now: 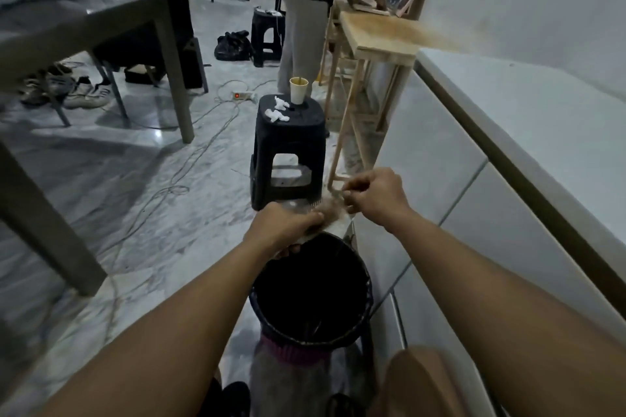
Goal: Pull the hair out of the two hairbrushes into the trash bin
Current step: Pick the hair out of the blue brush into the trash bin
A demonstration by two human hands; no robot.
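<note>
My left hand (284, 225) grips a hairbrush (306, 208) with a clear body, held just above the far rim of the trash bin (364, 294), which has a black liner. A brownish clump of hair (330, 211) stretches from the bristles toward my right hand (374, 195), whose fingers pinch it a little above and to the right of the brush. Most of the brush is hidden by my left hand. A second hairbrush is not in view.
A black plastic stool (288, 152) with a paper cup (298, 90) and crumpled tissues stands just beyond the bin. A white cabinet (508, 152) runs along the right. A grey table (84, 20) is at left, cables lie on the floor, and a person (305, 20) stands at a wooden table (379, 34).
</note>
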